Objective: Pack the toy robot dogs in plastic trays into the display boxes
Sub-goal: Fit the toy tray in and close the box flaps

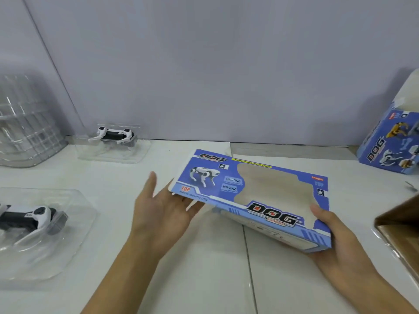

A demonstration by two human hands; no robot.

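Far left: stack of clear ribbed plastic trays against the pale wall. Just right of it, white-and-black toy robot dog lying in clear moulded plastic tray, at the far edge of the white table. Near left: second white-and-black toy dog in its own clear tray, partly cut by the frame edge. Far right: blue printed carton standing upright with an opened top. Near right edge: brown cardboard box corner, open.

Centre: flat blue display box with "DOG" lettering and a cut-out window, held tilted above the table, between both hands. Beige inner side visible through the window; nothing visible inside.

Right hand grips the box's near right corner, thumb on top, fingers underneath. Left hand spread flat, palm up, fingertips under the box's left end, thumb raised and free.

Bare table below and near the box; trays well apart to the left, cardboard box near the right hand.
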